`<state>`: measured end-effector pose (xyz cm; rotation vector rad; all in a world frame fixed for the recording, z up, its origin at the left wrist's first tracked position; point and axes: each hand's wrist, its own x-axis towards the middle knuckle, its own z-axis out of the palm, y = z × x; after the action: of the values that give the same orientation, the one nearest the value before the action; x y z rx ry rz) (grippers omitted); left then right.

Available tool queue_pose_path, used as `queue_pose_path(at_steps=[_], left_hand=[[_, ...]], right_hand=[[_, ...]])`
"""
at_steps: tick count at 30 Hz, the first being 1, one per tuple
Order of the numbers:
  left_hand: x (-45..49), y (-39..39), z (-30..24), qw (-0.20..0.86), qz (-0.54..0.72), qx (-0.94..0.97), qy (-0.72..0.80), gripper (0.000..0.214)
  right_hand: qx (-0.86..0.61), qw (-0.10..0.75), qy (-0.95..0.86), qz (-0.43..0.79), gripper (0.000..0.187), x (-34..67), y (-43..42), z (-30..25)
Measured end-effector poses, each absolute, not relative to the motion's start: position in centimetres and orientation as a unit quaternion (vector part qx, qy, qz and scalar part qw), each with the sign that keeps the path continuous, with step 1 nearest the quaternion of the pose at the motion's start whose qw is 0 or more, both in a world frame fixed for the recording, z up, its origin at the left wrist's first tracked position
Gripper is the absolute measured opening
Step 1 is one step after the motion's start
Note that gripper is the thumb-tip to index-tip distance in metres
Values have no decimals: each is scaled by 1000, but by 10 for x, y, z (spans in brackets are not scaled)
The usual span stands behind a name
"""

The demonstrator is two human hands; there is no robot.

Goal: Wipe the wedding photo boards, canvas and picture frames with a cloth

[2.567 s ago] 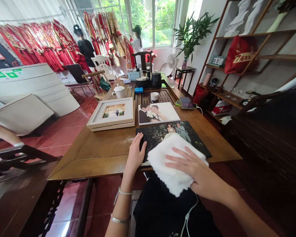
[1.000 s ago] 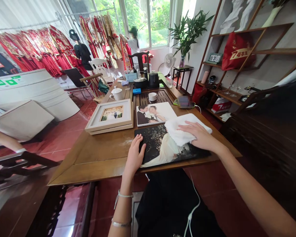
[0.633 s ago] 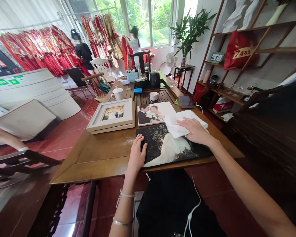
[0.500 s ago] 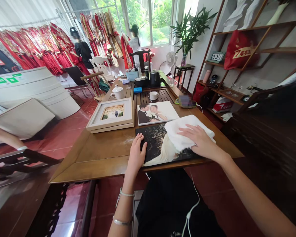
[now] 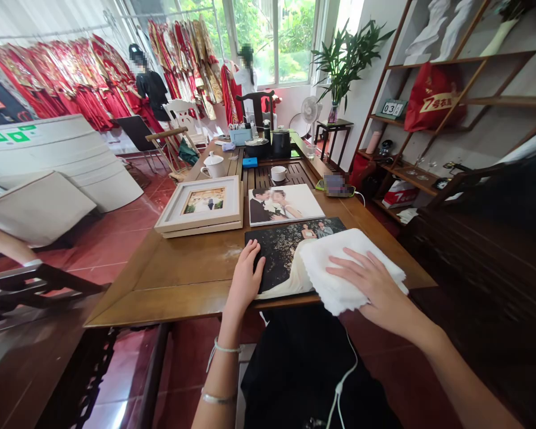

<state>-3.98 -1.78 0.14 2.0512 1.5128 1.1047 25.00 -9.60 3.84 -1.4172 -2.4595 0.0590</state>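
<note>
A dark photo panel [image 5: 272,253] lies flat at the table's near edge, showing a couple and a long pale dress train. My left hand [image 5: 249,271] rests on its left edge, fingers extended and slightly apart, holding nothing. A folded white towel [image 5: 330,268] covers the panel's right part, its lower corner reaching past the near edge. On top of the towel is my right hand [image 5: 370,277], fingers spread across it and carrying it along; the thumb is not clearly visible. Just beyond lies a lighter couple's photo panel [image 5: 304,202].
Stacked pale picture frames [image 5: 199,208] sit at the left. Farther back are a lidded white cup [image 5: 213,167], a small white cup [image 5: 278,173], a black kettle [image 5: 281,143] and a phone [image 5: 337,186]. Two people stand by red garments [image 5: 67,77]. Wooden shelves [image 5: 460,59] rise at the right.
My right hand and the towel have moved right and toward me, uncovering the couple at the panel's upper right. My left hand has stayed on the panel's left edge.
</note>
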Motion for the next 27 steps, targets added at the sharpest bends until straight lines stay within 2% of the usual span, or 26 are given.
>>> queue_pose_path(at_steps=[9,13,17,22,27], left_hand=[[-40,-18,2,186,385,728,536,35],[-39,-17,-2,174,399,718,543,33],[-37,-17,-4,170,411,710,546,32],[-36,-17,-3,172,417,706,546,32],[-38,-18,0,183,404,716,540,33]], right_hand=[[-519,109,-847,34,68,235,15,47],[-549,88,-830,36,63,219,37,53],[-527,76,-846,10,66,207,14,53],[-462,105,-880,10,80,212,-61,46],[-423,126,-895,57,76,232,-116,49]])
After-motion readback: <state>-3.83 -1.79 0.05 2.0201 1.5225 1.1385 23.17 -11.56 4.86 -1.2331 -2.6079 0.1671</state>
